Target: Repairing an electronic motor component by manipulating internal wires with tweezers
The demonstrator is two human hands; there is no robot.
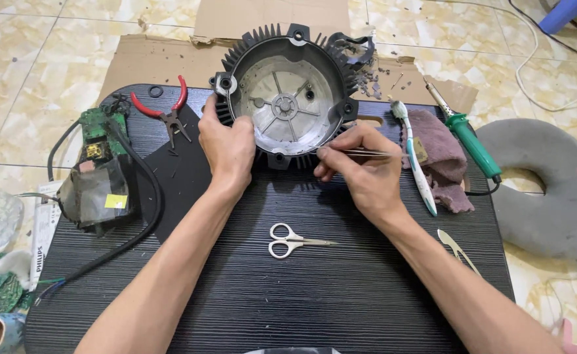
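Working near the far edge of the dark ribbed tabletop [269, 295], I have the round finned metal housing [287, 98] sitting partly over that edge onto the flattened cardboard [164, 59] behind it. My left hand [229, 147] is closed on the housing's near-left rim, thumb over the lip. My right hand [360, 167] pinches a thin pair of tweezers [367, 154] narrowly between thumb and fingertips, lying sideways just beside the near-right rim.

Open room lies toward me: the near half of the tabletop holds only the small white-handled scissors [287, 241]. The left side is crowded by red-handled pliers [167, 111] and a green circuit board [101, 164] with a black cable. To the right lie a toothbrush [416, 164], a purplish rag [442, 157] and a green-handled soldering iron [469, 141].

The housing looks like a shallow grey bowl with spokes meeting at a central hub, ringed by black cooling fins, broken at the far right.
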